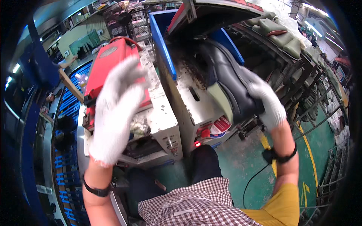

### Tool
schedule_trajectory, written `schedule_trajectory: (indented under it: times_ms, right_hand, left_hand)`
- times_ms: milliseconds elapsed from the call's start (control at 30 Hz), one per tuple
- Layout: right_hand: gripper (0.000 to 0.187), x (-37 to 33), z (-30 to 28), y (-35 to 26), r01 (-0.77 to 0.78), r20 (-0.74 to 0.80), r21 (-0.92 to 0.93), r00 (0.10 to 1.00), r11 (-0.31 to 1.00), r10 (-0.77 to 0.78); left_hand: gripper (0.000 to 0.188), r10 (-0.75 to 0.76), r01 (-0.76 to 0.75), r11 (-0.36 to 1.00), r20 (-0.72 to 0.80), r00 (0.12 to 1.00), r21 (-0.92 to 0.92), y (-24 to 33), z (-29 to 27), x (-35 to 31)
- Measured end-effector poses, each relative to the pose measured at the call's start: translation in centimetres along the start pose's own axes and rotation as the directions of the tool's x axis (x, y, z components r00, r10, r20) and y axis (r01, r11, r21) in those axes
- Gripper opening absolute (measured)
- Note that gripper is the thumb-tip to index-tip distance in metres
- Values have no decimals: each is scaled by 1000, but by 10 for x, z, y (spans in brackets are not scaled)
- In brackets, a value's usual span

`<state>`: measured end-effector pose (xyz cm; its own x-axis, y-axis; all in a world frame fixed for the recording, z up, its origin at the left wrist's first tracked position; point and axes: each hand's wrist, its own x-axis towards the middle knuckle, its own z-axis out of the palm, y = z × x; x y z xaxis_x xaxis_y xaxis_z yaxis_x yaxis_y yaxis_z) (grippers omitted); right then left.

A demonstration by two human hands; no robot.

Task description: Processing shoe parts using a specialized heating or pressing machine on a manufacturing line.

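Note:
My right hand (267, 98), in a white knit glove, grips a black leather boot (230, 73) from its right side. The boot is held tilted above a scuffed metal machine top, and a pale lining piece (219, 98) shows along its lower left edge. The grip's far fingers are hidden behind the leather. At the left my gloved left hand (118, 107) is raised with nothing in it, its fingers stretched out and its thumb apart. It is in front of the red machine housing (110, 62), and motion slightly blurs the fingertips.
A raised lid (215, 17) hangs over a blue-walled box (161, 41) at the back. The machine front carries a red switch (205, 133). Racks with green-grey footwear pieces (274, 32) stand at the right. Blue slatted shelving (69, 109) runs along the left.

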<state>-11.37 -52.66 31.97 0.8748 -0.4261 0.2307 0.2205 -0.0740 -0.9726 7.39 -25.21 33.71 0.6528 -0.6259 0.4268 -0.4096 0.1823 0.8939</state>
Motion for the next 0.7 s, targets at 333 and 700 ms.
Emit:
schedule_trajectory:
  times_ms: [333,700]
  right_hand:
    - [74,241,-72,87,-56,-31,-963,995,265,97]
    - [76,245,-96,94,155,232,-955,920,253,315]
  left_hand:
    - [49,241,-286,936,217,946,205,18,70,229]
    - [36,337,-545,738,484,808,397,52,131,352]
